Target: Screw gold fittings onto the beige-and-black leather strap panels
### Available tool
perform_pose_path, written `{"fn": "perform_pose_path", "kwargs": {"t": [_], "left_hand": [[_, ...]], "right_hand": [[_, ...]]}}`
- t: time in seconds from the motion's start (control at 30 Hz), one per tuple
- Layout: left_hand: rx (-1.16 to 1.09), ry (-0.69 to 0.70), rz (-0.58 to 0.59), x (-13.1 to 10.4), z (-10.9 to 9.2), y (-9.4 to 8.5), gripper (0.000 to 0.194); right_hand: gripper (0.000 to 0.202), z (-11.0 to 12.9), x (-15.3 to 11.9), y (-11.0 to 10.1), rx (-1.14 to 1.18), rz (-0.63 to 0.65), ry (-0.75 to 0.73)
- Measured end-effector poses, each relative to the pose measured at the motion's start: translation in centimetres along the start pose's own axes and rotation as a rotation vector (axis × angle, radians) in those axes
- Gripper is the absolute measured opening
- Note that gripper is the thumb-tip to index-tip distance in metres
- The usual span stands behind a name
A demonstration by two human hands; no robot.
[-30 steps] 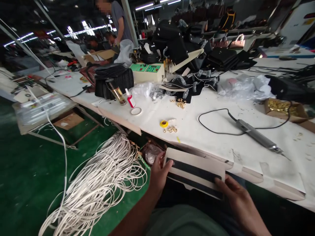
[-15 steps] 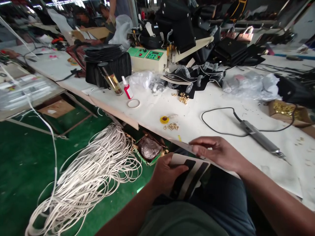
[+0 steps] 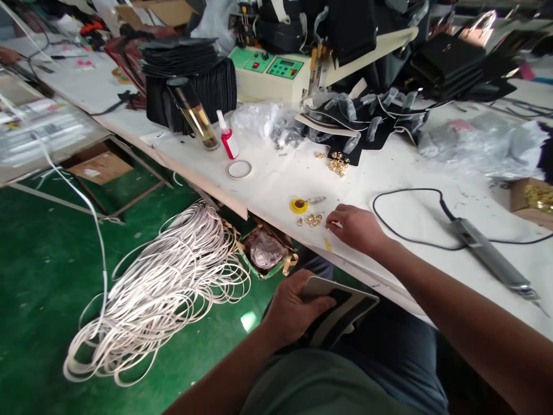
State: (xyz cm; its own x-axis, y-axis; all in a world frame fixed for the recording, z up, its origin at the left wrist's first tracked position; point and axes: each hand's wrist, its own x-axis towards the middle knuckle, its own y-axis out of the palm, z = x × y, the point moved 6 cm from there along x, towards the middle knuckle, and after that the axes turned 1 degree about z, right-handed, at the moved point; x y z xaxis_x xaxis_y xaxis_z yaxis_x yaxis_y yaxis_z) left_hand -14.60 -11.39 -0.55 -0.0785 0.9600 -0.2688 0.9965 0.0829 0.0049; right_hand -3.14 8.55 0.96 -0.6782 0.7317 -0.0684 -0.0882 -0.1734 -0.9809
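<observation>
My left hand (image 3: 290, 308) grips a black and off-white flat piece (image 3: 341, 314) over my lap, thumb on top. On the white table, my right hand (image 3: 352, 227) has its fingertips pinched together just right of a small pile of gold metal parts (image 3: 313, 219); what lies between them is too small to name. Behind that pile sits a round yellow dish (image 3: 298, 206) with dark contents and a thin pointed tool lying across its edge. More gold parts (image 3: 338, 165) lie farther back.
A grey pen-like power tool (image 3: 490, 256) with a black cord lies at right. Near the table edge are a tape ring (image 3: 239, 169), a red bottle (image 3: 229, 144) and a clear cylinder (image 3: 196, 118). Coiled white cord (image 3: 173, 288) covers the green floor.
My right hand has left the flat piece and moved forward onto the table beside the gold parts. My left hand still holds the piece. The view has shifted a little.
</observation>
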Motion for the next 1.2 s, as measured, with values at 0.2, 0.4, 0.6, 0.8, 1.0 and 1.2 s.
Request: {"fn": "perform_pose_path", "kwargs": {"t": [0.2, 0.4, 0.6, 0.8, 1.0, 1.2], "left_hand": [[-0.014, 0.0, 0.033, 0.7, -0.2, -0.3, 0.021], [-0.02, 0.078, 0.056, 0.7, -0.8, -0.4, 0.015], [0.006, 0.052, 0.067, 0.4, -0.5, -0.1, 0.019], [0.038, 0.073, 0.041, 0.0, -1.1, 0.2, 0.016], [0.113, 0.279, 0.001, -0.8, -3.1, 0.4, 0.008], [0.309, 0.731, -0.063, -2.4, -5.9, 0.9, 0.012]], "right_hand": [[0.024, -1.0, 0.2, -0.5, -0.014, 0.122, 0.005], [0.028, -1.1, 0.2, -0.5, -0.147, 0.172, -0.136], [0.027, -1.0, 0.2, -0.6, -0.185, 0.227, -0.111], [0.026, -0.6, 0.1, -1.1, -0.237, 0.18, -0.111], [0.033, 0.9, -0.4, -1.2, -0.383, 0.175, -0.162], [0.026, 0.5, -1.3, -0.7, -0.354, 0.108, -0.111]]}}
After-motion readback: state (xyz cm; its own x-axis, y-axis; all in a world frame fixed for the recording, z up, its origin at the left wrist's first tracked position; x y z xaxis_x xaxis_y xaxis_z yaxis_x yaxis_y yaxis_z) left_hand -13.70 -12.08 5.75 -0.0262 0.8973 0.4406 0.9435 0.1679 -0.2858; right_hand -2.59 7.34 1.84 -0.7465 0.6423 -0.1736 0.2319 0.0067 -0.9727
